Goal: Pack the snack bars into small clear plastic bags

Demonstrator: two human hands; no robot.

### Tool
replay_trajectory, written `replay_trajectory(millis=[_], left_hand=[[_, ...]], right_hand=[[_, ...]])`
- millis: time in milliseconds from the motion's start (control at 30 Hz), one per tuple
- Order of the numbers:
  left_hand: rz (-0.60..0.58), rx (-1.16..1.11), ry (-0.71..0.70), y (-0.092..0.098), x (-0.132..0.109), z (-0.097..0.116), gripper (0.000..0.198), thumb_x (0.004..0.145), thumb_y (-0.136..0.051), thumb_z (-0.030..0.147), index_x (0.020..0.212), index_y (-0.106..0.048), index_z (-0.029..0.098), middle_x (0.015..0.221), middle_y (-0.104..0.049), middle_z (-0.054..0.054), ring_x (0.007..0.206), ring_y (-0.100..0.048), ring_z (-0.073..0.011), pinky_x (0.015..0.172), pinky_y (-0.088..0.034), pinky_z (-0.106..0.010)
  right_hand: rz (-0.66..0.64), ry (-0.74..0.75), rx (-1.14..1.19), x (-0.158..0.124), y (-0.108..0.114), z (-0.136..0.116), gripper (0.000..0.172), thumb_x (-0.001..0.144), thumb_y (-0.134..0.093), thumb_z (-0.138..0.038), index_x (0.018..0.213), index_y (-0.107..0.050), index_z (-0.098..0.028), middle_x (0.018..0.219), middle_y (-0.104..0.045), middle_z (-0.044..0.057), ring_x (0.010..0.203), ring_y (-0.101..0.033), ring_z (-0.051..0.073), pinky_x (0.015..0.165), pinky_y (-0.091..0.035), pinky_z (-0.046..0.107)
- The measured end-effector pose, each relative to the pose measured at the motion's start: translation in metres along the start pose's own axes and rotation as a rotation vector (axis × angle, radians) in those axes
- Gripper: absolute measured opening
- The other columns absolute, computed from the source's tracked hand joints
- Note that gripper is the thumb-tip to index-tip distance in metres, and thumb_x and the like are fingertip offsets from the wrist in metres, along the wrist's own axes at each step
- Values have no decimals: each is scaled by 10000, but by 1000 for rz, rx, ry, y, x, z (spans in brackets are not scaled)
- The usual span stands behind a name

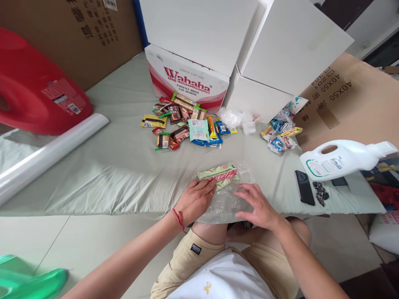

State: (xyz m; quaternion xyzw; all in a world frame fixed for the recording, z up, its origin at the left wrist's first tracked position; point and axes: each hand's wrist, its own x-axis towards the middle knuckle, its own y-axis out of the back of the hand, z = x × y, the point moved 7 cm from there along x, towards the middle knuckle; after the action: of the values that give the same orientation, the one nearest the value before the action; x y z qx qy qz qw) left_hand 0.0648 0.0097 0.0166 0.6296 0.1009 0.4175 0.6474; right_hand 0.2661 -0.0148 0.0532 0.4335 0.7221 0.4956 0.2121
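A clear plastic bag [229, 201] lies flat on the pale green sheet [118, 166] right in front of me. Green and red snack packets [220, 174] sit at its far end. My left hand [195, 198] rests on the bag's left side, its fingertips touching the packets, fingers stretched out. My right hand [256, 206] lies flat on the bag's right side, fingers spread, holding nothing.
A pile of snack packets [183, 122] lies farther back, before a Wahaha water carton [187, 81] and white boxes [280, 54]. Small wrapped sweets [280, 135] sit at right. A white detergent bottle [339, 160], phone [304, 187] and keys [320, 193] lie right. A film roll [52, 153] and red jug [34, 91] are left.
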Motion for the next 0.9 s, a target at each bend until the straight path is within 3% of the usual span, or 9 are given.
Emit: replay_trajectory(millis=[33, 100, 233, 400, 567, 667, 800, 900], left_hand=[[-16, 3, 4, -1, -1, 1, 366, 1012, -469, 160, 1292, -703, 187, 1430, -646, -125, 1179, -664, -257, 870, -505, -388], [-47, 7, 8, -2, -2, 2, 363, 1008, -467, 159, 1288, -698, 166, 1440, -636, -138, 1095, -698, -252, 802, -505, -379], [-83, 17, 5, -1, -3, 5, 358, 1015, -457, 182, 1288, -686, 145, 1448, -628, -146, 994, -727, -242, 739, -511, -369], [-103, -124, 74, 1, -7, -2, 405, 1048, -414, 300, 1358, -644, 180, 1419, -653, -137, 999, -733, -234, 786, -548, -353], [-177, -406, 280, 3, -8, -22, 570, 1077, -290, 429, 1604, -349, 220, 1187, -774, -97, 829, -739, -213, 741, -539, -304], [-208, -466, 341, 6, -6, -25, 590, 1085, -202, 421, 1621, -313, 201, 1011, -798, -79, 727, -719, -207, 661, -496, -286], [-226, -454, 376, 3, -6, -21, 646, 1083, -165, 439, 1619, -264, 92, 735, -741, -51, 645, -689, -221, 595, -445, -295], [-147, -482, 404, -1, -14, -19, 654, 1077, -224, 472, 1626, -212, 115, 886, -780, -87, 693, -713, -215, 625, -488, -299]], right_hand=[[-63, 11, -15, -7, -7, -7, 588, 839, -806, -342, 1390, -606, -289, 1372, -591, 126, 1214, -558, 298, 1030, -520, 510], [-114, 12, -28, -18, -21, -13, 505, 861, -778, -278, 1347, -641, -271, 1353, -604, 126, 1173, -560, 289, 997, -531, 503], [19, 31, -8, -25, -35, -13, 204, 962, -621, -191, 1118, -743, -239, 1098, -683, 91, 980, -564, 233, 860, -546, 411], [171, -9, 37, -11, -17, -12, 199, 991, -569, -205, 1048, -749, -266, 1007, -697, 71, 968, -561, 236, 868, -532, 417], [239, -26, 120, 29, 13, -12, 224, 1032, -497, -266, 1090, -714, -276, 1043, -680, 76, 999, -615, 230, 898, -536, 402], [240, -71, 79, 67, 16, -5, 273, 1061, -440, -303, 1114, -706, -271, 1067, -653, 78, 964, -646, 193, 853, -531, 321], [119, -106, -85, 122, -2, 5, 272, 1063, -457, -318, 1130, -713, -255, 1062, -650, 57, 904, -651, 160, 761, -482, 257], [-66, -122, -190, 150, -28, 12, 238, 1052, -499, -322, 1114, -720, -261, 1047, -667, 34, 887, -652, 158, 685, -429, 243]])
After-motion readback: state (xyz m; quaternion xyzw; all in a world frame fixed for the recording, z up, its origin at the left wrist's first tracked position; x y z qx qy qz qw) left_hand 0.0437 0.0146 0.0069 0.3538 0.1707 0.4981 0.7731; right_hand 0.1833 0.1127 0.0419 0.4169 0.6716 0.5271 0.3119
